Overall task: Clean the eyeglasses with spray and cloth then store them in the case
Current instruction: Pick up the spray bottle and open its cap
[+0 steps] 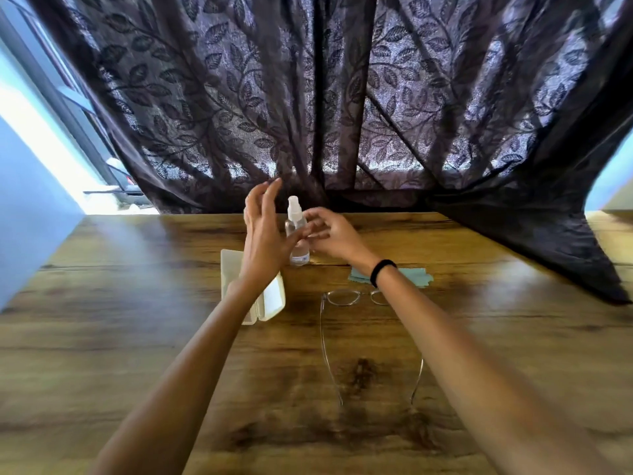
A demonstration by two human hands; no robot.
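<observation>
A small clear spray bottle [296, 231] with a white nozzle stands upright at the far middle of the wooden table [137, 337]. My left hand [265, 234] is just left of it, fingers spread, thumb near the bottle's side. My right hand [330, 234] comes from the right, and its curled fingertips touch the bottle's middle. Thin-framed eyeglasses [346, 298] lie nearer me with their arms unfolded towards me; my right forearm hides the right lens. A cream case [270, 301] lies open under my left wrist. A teal cloth [418, 277] lies flat beyond the glasses.
A dark leaf-patterned curtain [342, 97] hangs right behind the table's far edge and drapes onto the table at the far right. A bright window and a wall are at the left.
</observation>
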